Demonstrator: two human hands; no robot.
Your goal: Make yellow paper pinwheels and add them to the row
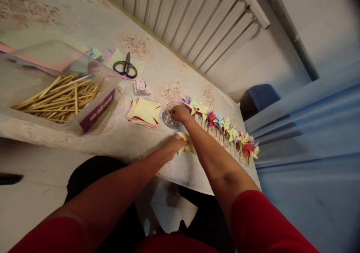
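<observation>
My left hand [176, 145] is closed on a yellow paper piece [191, 146] with cut, curling corners, low over the table's near side. Just beyond it, my right hand [180, 113] reaches into a round clear dish [168, 122] of small shiny pins, its fingers bunched together. What those fingers hold, if anything, is too small to make out. Left of the dish lies a stack of slit paper squares [146, 111], yellow on top with red and pink below. A row of finished paper pinwheels [232, 133] on sticks runs off to the right.
A translucent bin [63, 125] of wooden sticks [56, 99] stands at the left. Black-handled scissors [125, 68] rest on paper sheets behind small white boxes [141, 87]. A radiator [180, 17] lines the far edge; a blue curtain [303, 133] hangs at the right.
</observation>
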